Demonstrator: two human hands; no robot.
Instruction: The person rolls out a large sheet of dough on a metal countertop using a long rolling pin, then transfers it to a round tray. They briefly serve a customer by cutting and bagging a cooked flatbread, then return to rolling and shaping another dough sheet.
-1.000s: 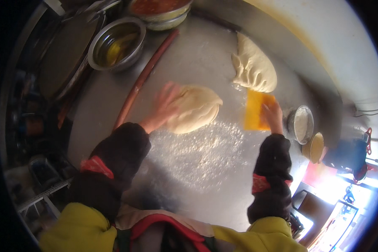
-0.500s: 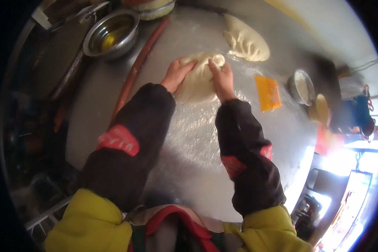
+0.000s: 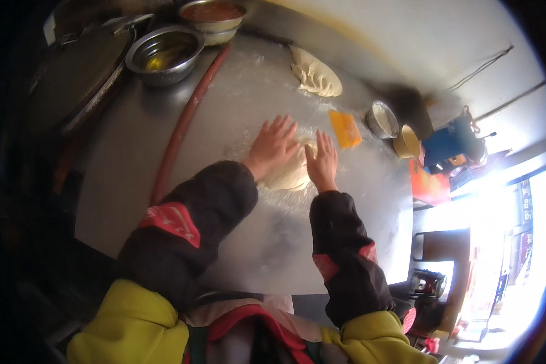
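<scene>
A pale lump of dough (image 3: 290, 176) lies on the floured metal worktop (image 3: 255, 242), partly covered by both hands. My left hand (image 3: 273, 147) is at the dough's left side, its fingers stretched and spread. At the right side is my right hand (image 3: 323, 161), with fingers straight and thumb apart. Neither hand grips the dough; whether the palms press on it I cannot tell. A larger piece of dough (image 3: 315, 74), ridged with finger marks, rests farther back. To the right of my hands lies a flat orange dough scraper (image 3: 346, 128).
A long red-brown rolling rod (image 3: 187, 121) lies along the left. Behind it stand a metal bowl of yellow oil (image 3: 164, 57) and another bowl of reddish contents (image 3: 213, 17). A bowl of white powder (image 3: 382, 120) and a tan bowl (image 3: 406, 143) stand right, near the wall.
Both hands have let go of the dough and opened, fingers outstretched. The dough now lies lower in the view, and the whole view has shifted.
</scene>
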